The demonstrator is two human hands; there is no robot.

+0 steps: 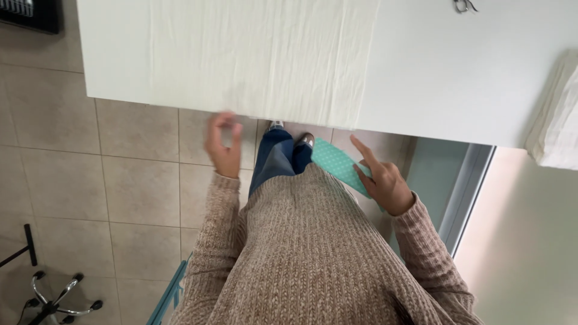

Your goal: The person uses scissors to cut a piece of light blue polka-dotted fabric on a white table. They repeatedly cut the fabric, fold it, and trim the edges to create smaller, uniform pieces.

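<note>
**Teal cloth held low, cream cloth hanging over the table edge**

Your right hand (385,183) has the teal dotted cloth (338,164) pinned under the thumb and curled fingers, with the forefinger stretched out straight towards the table edge. The cloth sits below the white table (457,72), just beside your right hip and above the jeans (274,159). Its long axis runs on a slant, from your palm up and inward towards your shoes, and the free end points at the floor tiles (138,174).

Your left hand (223,144) is blurred. It looks loosely curled and empty, close under the hanging hem of the cream cloth (259,57), though I cannot tell whether it touches it.

The risks, as I judge them:
- The grip on the teal cloth is shallow, so the loose end could slide out and drop to the tiles.
- The cream cloth overhangs the table. A tug at the hem could drag it off.
- The scissors (463,6) lie at the far edge, well apart from both hands.
</note>
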